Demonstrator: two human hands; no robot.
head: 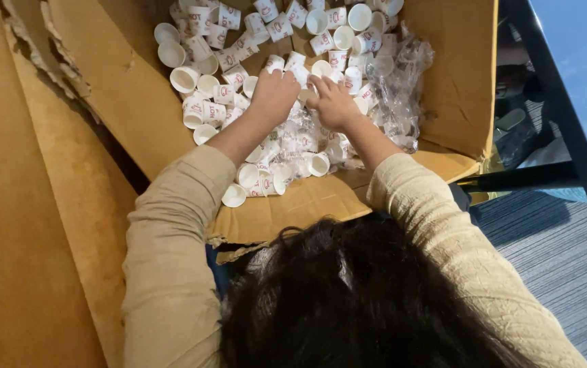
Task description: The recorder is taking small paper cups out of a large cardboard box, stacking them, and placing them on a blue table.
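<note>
- We see small white paper cups (274, 82) with red print, heaped loose in an open cardboard box (123, 88); some lie on their sides, some show open mouths.
- Our left hand (274, 92) rests knuckles-up on the heap, fingers curled down among the cups; we cannot tell whether it grips one.
- Our right hand (333, 102) lies just beside it, fingers bent onto the cups; its grip is hidden too.
- Crumpled clear plastic wrap (402, 88) sits right of the hands, inside the box.
</note>
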